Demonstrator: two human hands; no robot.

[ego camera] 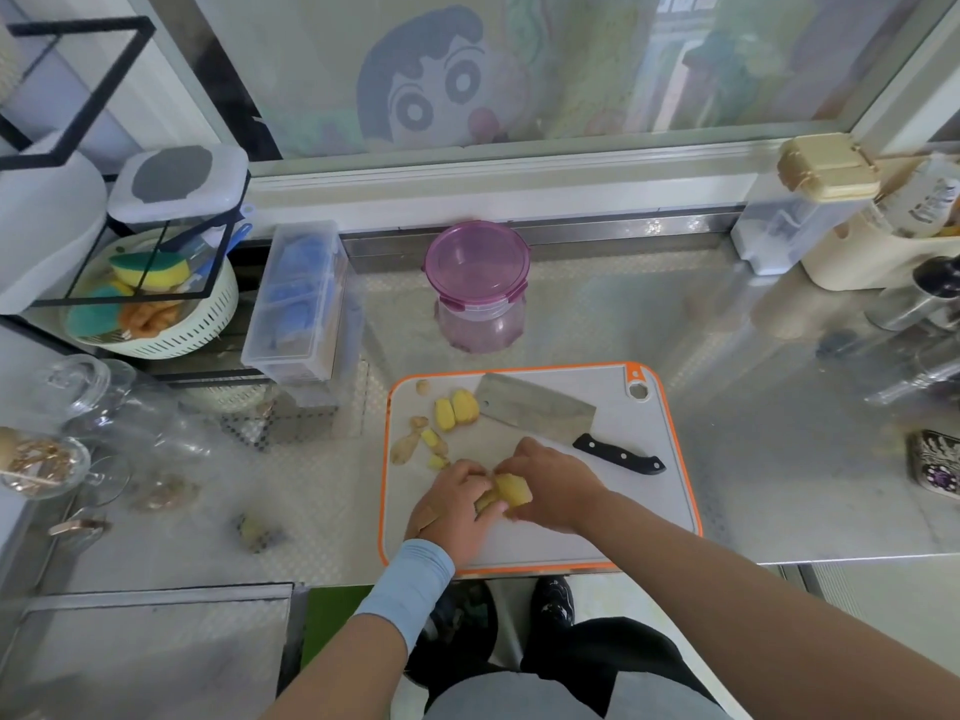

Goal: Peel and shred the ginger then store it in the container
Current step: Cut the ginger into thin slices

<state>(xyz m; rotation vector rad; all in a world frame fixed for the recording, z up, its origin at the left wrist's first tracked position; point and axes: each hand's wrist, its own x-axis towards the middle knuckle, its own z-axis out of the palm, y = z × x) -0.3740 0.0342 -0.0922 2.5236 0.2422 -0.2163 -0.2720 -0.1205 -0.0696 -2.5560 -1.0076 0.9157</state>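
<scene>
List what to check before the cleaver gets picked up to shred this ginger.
1. Ginger piece held over the cutting board by left hand and right hand: ok.
2. Ginger piece fully peeled: cannot tell, fingers cover part of it.
3. Cleaver lying free on the board, handle toward the right hand: ok.
4. Purple-lidded container open for storing: not ok, lid is on.
</scene>
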